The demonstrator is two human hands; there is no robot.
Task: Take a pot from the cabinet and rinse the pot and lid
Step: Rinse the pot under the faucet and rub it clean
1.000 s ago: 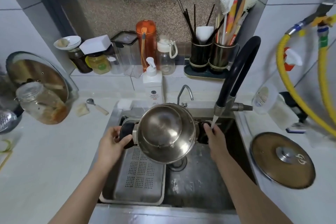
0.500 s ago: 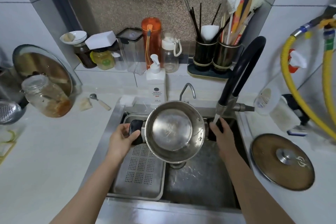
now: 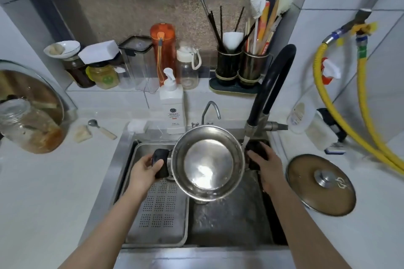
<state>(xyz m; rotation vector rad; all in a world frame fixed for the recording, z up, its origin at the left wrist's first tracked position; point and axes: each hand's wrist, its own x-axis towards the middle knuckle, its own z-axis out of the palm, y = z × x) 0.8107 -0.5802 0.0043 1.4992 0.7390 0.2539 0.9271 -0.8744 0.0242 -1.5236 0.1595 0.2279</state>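
Head view looks down on the pot (image 3: 207, 162), held over the sink (image 3: 229, 223) near its back edge, between the perforated tray (image 3: 157, 214) on the sink's left side and the black faucet (image 3: 273, 85) at its back right corner. Open basin lies below and in front of the pot. Left hand (image 3: 145, 171) is clenched on the pot's black left handle; right hand (image 3: 267, 166) grips the right handle, mostly hidden beneath it. Shiny steel, the pot is wet inside. Its lid (image 3: 321, 184) lies on the counter just beside the sink's right edge. Whether water runs is hard to tell.
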